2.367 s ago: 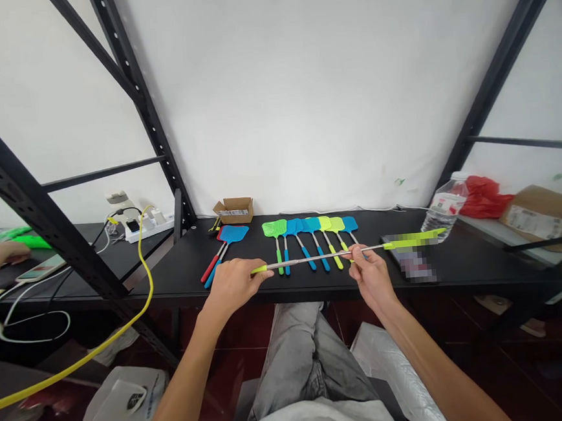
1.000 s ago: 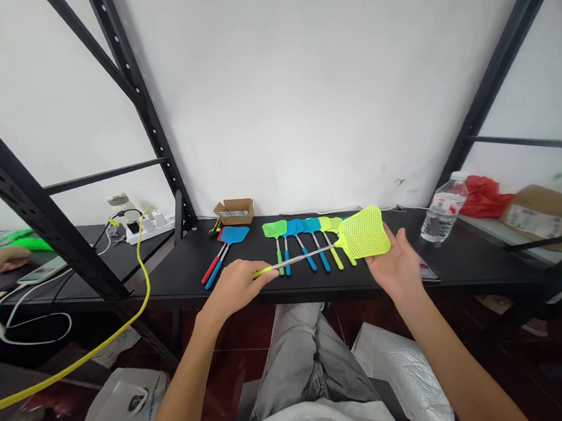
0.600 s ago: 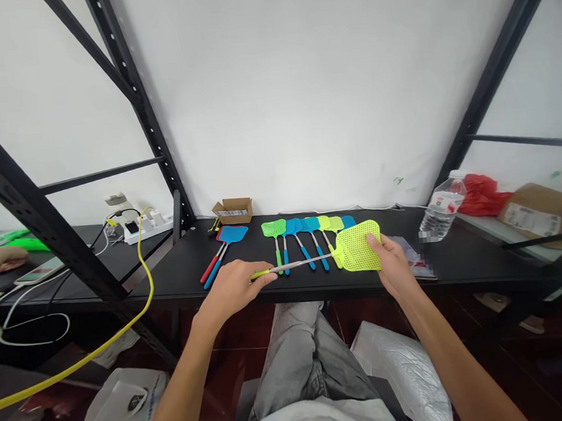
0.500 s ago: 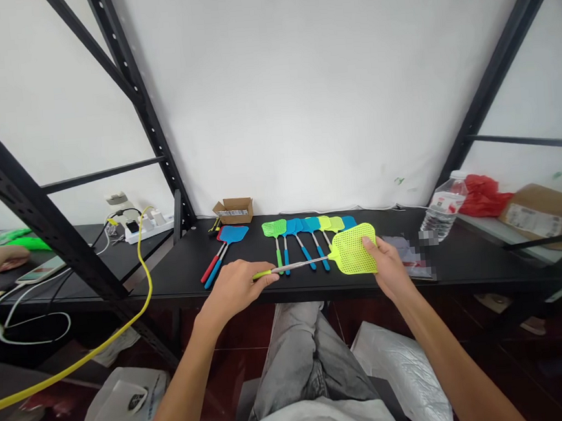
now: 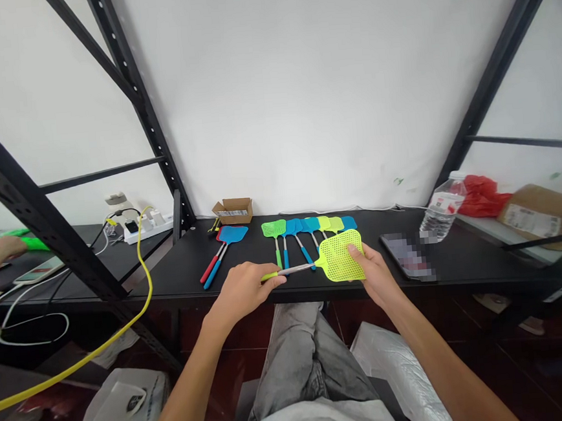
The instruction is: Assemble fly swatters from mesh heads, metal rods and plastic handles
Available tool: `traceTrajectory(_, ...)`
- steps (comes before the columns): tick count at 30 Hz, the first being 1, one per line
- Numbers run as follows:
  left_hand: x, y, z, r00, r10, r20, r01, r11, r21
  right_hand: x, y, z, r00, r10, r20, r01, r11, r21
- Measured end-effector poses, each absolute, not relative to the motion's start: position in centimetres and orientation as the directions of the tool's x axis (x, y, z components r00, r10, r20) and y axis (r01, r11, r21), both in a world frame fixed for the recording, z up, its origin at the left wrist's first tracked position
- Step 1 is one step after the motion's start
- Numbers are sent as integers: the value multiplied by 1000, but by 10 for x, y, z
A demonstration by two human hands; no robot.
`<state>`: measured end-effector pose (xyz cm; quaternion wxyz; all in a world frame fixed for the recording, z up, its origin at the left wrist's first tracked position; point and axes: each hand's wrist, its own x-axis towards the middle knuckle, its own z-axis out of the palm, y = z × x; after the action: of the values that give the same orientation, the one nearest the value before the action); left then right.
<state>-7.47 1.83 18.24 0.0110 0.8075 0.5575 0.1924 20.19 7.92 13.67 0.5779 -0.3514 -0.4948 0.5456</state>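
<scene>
A yellow-green fly swatter lies across between my two hands, just above the front of the black table. My left hand is closed around its handle, and much of the grip is hidden. With thumb and fingers, my right hand pinches the right edge of the perforated head. Behind it lies a fanned row of other swatters, among them a green swatter and a blue swatter. Farther left, a second blue swatter partly covers a red-handled swatter.
A small cardboard box stands at the wall. Rightward are a phone, partly pixelated, a water bottle and a red bag. A yellow cable hangs at left, near another person's hand on green material.
The swatter's metal shaft shows shorter between my hands. My right hand and the swatter head have moved left, uncovering the phone. The other person's hand has shifted onto the green material.
</scene>
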Motion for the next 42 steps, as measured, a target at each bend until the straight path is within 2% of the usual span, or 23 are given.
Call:
traceTrajectory(4, -82, 18, 180, 358, 898, 256, 832, -431, 350, 211, 86, 141, -56, 983, 173, -342, 144, -929)
traceTrajectory(7, -89, 19, 179, 353, 901, 252, 817, -428, 386, 219, 92, 140, 2, 986, 168, -368, 157, -917)
traceTrajectory(15, -91, 22, 182, 316, 886, 339, 839, -428, 337, 217, 94, 132, 34, 986, 162, -358, 164, -919)
traceTrajectory(23, -94, 25, 173, 327, 899, 291, 826, -421, 374, 223, 97, 134, 19, 997, 81, -341, 82, -936)
traceTrajectory(25, -101, 31, 167, 241, 924, 297, 872, -340, 352, 227, 97, 137, 26, 997, 71, -353, 76, -933)
traceTrajectory(30, -116, 52, 142, -178, 908, 380, 936, 37, 350, 232, 97, 138, 26, 998, 65, -346, 69, -936)
traceTrajectory(34, -110, 60, 126, -296, 901, 316, 916, 174, 361, 227, 98, 134, -6, 998, 59, -342, 54, -938)
traceTrajectory(37, -99, 62, 121, -251, 929, 272, 921, 143, 362, 223, 97, 134, -20, 998, 58, -341, 47, -939)
traceTrajectory(42, -89, 63, 118, -66, 949, 308, 929, -55, 366, 219, 92, 136, -30, 999, 41, -332, 29, -943)
